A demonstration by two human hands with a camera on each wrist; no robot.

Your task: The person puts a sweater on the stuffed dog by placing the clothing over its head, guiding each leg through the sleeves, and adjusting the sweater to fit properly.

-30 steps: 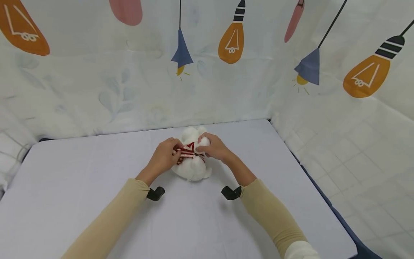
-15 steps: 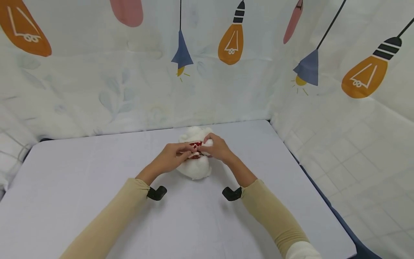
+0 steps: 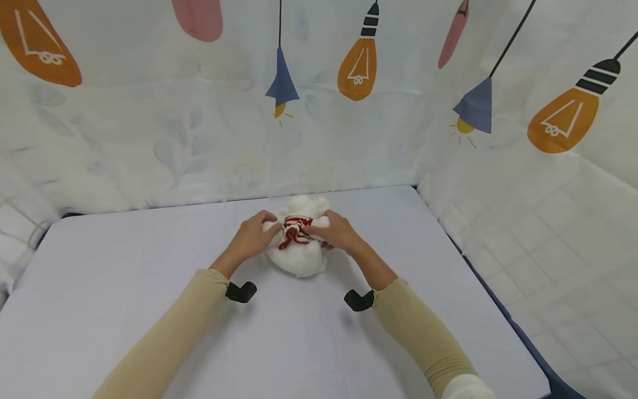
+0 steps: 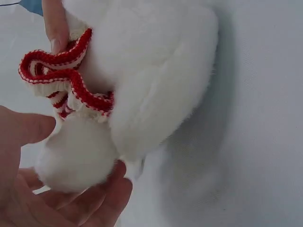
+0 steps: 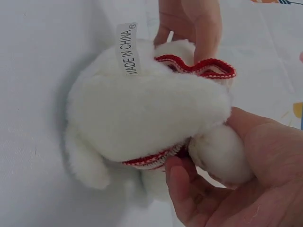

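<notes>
A white plush toy (image 3: 298,260) in a red-and-white knitted sweater (image 3: 297,223) is on the white table. My left hand (image 3: 249,237) holds the toy's left side; in the left wrist view its fingers curl under a round white paw (image 4: 78,153), with the thumb above. On the other side my right hand (image 3: 340,230) grips the opposite paw (image 5: 221,153), its fingertips by the sweater's hem. The hem is bunched up in folds at the middle of the toy. A "MADE IN CHINA" tag (image 5: 127,49) sticks out of the fur. The toy's face is hidden.
The white table (image 3: 149,266) reaches back to a pale curtain (image 3: 224,138) printed with lamps and bulbs. Another curtain panel (image 3: 558,233) hangs along the right edge. A black wrist camera (image 3: 241,292) sits below my left hand, another (image 3: 359,300) below the right.
My left hand has gone from the sweater's left edge across to its middle, then back left to the toy's paw. The sweater has bunched up. My right hand stays on the right side.
</notes>
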